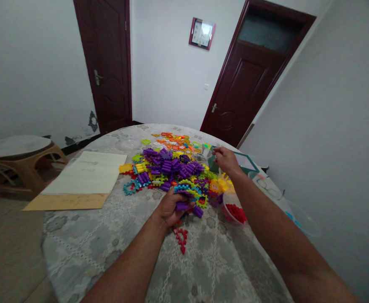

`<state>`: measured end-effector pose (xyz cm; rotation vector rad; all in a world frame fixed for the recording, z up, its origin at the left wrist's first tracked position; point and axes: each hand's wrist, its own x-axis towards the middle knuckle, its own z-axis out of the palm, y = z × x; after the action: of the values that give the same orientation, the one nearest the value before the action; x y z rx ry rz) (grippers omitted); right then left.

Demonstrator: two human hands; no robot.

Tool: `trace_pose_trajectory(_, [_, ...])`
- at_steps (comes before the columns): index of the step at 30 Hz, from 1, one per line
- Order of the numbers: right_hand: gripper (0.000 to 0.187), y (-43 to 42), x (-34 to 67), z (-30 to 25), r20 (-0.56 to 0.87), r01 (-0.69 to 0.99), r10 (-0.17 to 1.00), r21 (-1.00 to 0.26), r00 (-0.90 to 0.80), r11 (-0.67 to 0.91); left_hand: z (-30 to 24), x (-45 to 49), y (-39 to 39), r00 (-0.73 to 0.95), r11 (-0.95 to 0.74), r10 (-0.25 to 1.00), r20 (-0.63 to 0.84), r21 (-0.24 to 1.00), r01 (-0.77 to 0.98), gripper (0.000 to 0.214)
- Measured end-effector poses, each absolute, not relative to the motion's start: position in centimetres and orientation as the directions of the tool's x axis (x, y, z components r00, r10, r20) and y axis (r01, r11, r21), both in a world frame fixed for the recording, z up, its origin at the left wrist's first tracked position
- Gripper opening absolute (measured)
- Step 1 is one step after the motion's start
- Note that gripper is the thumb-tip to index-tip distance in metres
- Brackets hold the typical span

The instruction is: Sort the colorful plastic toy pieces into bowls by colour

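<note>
A heap of plastic building pieces in purple, orange, yellow and teal covers the middle of the round table. My left hand rests at the heap's near edge, fingers curled round a purple piece. My right hand reaches over the heap's far right side, fingers bent in a pinch near a clear cup; what it holds is hidden. A red piece lies on the cloth just below my left hand. A clear bowl of red pieces sits under my right forearm.
A large cream sheet on brown card lies on the table's left side. A green-edged box sits beyond my right hand. A low wooden stool stands left of the table. Two dark doors are behind.
</note>
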<state>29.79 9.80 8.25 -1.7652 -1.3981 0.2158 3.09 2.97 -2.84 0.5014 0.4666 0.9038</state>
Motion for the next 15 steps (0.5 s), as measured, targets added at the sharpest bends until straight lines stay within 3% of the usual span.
trace_pose_trajectory(7, [0.028,3.6,26.7,8.1,0.273,0.757,0.947,-0.651,0.167,0.055,-2.2,3.1,2.6,0.559,0.517,0.818,-0.135,0.597,-0.613,0.054])
trace_pose_trajectory(11, [0.030,-0.2,24.0,8.2,0.257,0.810,0.964,-0.550,-0.069,0.205,-1.8,3.1,2.5,0.586,0.519,0.804,-0.099,0.598,-0.610,0.061])
trace_pose_trajectory(15, [0.034,-2.5,21.4,7.6,0.271,0.791,0.943,-0.526,-0.193,0.313,-1.8,2.9,2.5,0.614,0.536,0.784,-0.092,0.598,-0.596,0.057])
